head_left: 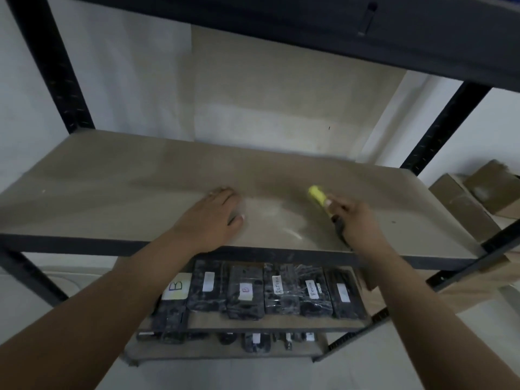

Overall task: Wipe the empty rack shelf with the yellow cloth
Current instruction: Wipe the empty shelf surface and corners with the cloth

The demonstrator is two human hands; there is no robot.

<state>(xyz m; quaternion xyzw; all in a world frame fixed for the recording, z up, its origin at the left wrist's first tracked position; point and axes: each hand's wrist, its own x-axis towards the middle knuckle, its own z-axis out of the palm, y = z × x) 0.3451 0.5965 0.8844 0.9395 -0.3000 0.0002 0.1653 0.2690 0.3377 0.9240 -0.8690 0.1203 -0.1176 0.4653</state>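
Left hand (218,211) flat, fingers straight, pressing rack shelf (112,192). Right hand (353,218) grips bunched yellow cloth (317,194). Risk: bunched cloth probably covers little surface, leaving unwiped strips.

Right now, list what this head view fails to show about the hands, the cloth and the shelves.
- Yellow cloth: motion-blurred and mostly hidden by the right hand; contact with the empty shelf cannot be told.
- Dark item under the right hand: blurred, unidentifiable.
- Left hand: palm hidden against the shelf.
- Labels on wrapped packages: mostly too small.
- Upper shelf: cut off by the top edge.

Beige shelf (112,175) (left hand (216,212) flat)
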